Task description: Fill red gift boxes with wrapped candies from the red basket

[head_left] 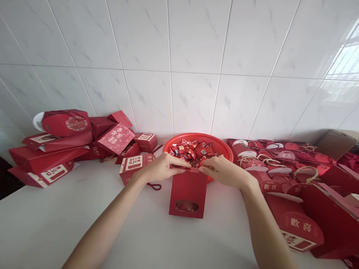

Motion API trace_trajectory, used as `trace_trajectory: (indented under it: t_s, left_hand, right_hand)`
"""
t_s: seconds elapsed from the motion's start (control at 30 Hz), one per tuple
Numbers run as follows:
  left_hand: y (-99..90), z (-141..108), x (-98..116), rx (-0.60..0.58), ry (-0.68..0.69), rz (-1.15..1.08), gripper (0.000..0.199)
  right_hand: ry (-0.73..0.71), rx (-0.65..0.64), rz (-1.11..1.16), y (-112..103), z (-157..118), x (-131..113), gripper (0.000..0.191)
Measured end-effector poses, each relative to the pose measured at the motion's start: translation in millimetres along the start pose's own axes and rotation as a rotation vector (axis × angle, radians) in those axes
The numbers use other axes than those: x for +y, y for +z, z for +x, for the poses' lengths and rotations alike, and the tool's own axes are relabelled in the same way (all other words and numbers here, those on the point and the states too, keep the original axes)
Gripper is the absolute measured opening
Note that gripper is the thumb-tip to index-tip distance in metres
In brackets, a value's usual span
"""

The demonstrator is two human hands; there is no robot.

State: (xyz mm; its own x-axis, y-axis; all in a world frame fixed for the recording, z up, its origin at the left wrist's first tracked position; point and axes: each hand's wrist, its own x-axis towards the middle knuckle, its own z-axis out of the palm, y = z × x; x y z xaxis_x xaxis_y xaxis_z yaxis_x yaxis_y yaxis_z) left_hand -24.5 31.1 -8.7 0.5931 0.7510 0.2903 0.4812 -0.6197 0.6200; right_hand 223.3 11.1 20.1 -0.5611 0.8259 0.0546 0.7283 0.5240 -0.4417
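A red paper gift box point(189, 190) with a small oval window low on its front stands upright on the white table point(150, 237). My left hand point(159, 168) has its fingers closed on the left part of the box's top edge. On the right part of the same edge, my right hand point(227, 172) is closed in a similar way. Both sets of fingertips are partly hidden behind the top. Just behind the box sits a red plastic basket point(222, 146) holding many wrapped candies point(192, 150).
Red boxes point(65, 156) lie in a loose pile on the left. A box with a printed label point(133, 163) stands beside my left hand. Rows of filled-out red boxes point(295, 221) with rope handles crowd the right side. A tiled wall point(193, 99) closes off the back.
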Motion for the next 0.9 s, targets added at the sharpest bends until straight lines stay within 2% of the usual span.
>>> trace_trajectory:
  t_s: [0.1,0.2,0.33,0.53,0.73,0.9]
  left_hand:
    - [1.8,1,3,-0.018,0.017,0.017,0.016]
    - [-2.6,-1,8,-0.094,-0.027,0.071,0.010]
    - [-7.7,-2,8,-0.179,-0.077,0.044,0.019]
    - [-2.8,5,-13,-0.123,-0.124,-0.164,0.040]
    - [-0.4,6,-14,-0.106,-0.149,-0.151,0.035]
    - [-0.5,7,-15,-0.080,-0.159,-0.163,0.043]
  right_hand:
    - [0.035,-0.028,-0.017,1,0,2,0.036]
    - [0.051,-0.015,0.009,5,2,3,0.034]
    - [0.059,0.028,0.046,10,7,5,0.033]
    - [0.026,0.044,0.051,13,10,10,0.032]
    - [0.008,0.043,0.060,15,12,12,0.031]
    - [-0.033,0.045,0.094,16,15,15,0.030]
